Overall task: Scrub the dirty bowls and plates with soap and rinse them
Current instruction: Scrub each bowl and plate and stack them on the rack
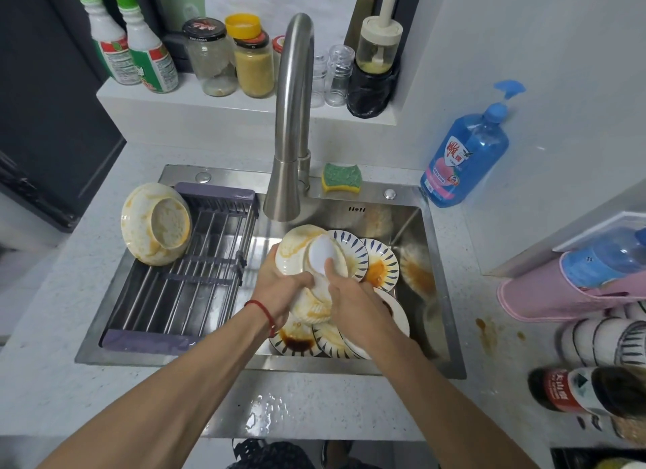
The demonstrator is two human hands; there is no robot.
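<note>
Both your hands are over the sink (433, 258) right now, working on a stack of bowls (314, 258). Your left hand (279, 286) grips the stack from the left, fingers curled round the rim of the stained outer bowl. Your right hand (349, 300) clasps it from the right, thumb pressed onto the clean white base of the inner one. The stack hangs just under the tap (290, 125), above the dirty plates (381, 265) lying in the basin.

Handling, as I judge it: these look ceramic, so stiff, fairly heavy when nested, and breakable against steel. With sauce and grease on them they'll be slippery. Hold by the rim or foot ring with the thumb hooked over, and don't trust the smooth wall.

The count: at least two bowls nested in your grasp, possibly more, hard to tell. One more dirty bowl (155, 223) sits upside down on the rack (195, 276) at the left. In the basin I make out roughly four blue-patterned plates overlapping, though your arms hide part of the pile. One sponge (342, 177) waits on the ledge behind the tap, untouched, and one blue soap bottle (461, 157) stands on the desk (349, 409) to the right.
</note>
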